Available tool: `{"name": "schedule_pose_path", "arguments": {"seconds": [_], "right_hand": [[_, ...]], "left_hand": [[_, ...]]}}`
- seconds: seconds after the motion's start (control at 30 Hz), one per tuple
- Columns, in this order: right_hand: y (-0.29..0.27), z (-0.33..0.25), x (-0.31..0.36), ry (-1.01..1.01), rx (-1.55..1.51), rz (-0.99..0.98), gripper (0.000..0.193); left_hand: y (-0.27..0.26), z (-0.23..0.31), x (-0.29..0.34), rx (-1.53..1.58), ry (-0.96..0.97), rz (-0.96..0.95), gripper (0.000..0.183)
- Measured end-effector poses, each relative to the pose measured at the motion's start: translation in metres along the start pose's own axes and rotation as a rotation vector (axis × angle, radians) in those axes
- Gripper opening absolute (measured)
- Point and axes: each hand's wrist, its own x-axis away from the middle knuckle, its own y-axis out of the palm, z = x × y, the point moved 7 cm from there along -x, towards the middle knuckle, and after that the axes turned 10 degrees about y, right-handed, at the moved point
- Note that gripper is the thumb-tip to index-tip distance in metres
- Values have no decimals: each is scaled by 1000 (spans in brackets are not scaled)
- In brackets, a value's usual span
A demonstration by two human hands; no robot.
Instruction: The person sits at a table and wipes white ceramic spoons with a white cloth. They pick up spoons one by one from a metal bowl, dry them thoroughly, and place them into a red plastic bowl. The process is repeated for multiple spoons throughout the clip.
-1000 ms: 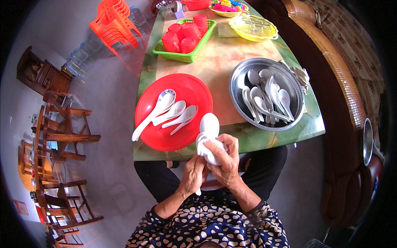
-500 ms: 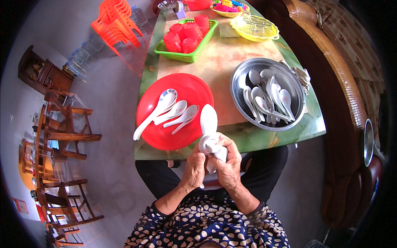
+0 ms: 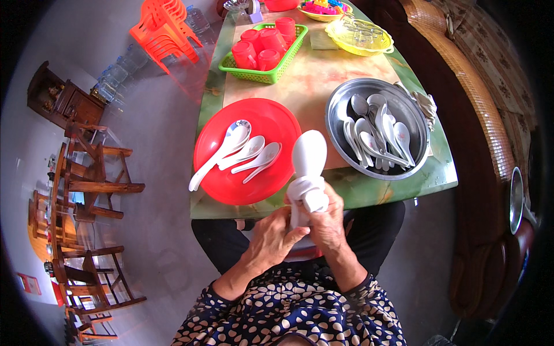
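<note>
A white spoon [image 3: 309,153] points away from me with its bowl up, near the table's front edge. White cloth [image 3: 307,193] is wrapped about its neck and handle, so most of the handle is hidden. My right hand [image 3: 330,226] is closed around the cloth and handle. From the other side my left hand [image 3: 270,241] grips the cloth, its thumb pointing to the right hand. To the left, several white spoons [image 3: 234,141] lie on a red round tray [image 3: 265,187], one longer than the others. A steel basin [image 3: 341,101] at the right holds several more spoons [image 3: 369,141].
Red mugs [image 3: 272,40] fill a green basket [image 3: 278,74] farther back on the marble-look table [image 3: 259,211]. Beyond stand a yellow basket [image 3: 359,51] with glasses and a bowl of colourful toy blocks [image 3: 323,8]. A wooden sofa [image 3: 461,86] runs along the right; orange stools [image 3: 163,34] are stacked at left.
Both hands have moved slightly right with the spoon and cloth. The spoon's bowl is raised and looks larger. My left thumb now stretches toward the right hand. The whole view has shifted a little.
</note>
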Motion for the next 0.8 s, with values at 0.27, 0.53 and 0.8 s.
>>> {"name": "schedule_pose_path", "arguments": {"seconds": [0.27, 0.53, 0.8], "right_hand": [[9, -15, 3, 32, 502, -254, 41], [9, 3, 9, 272, 236, -371, 35], [-25, 34, 27, 305, 379, -300, 40]], "left_hand": [[-56, 20, -43, 819, 97, 363, 55], [-29, -2, -52, 1261, -63, 395, 43], [-67, -6, -52, 1212, 28, 538, 37]]}}
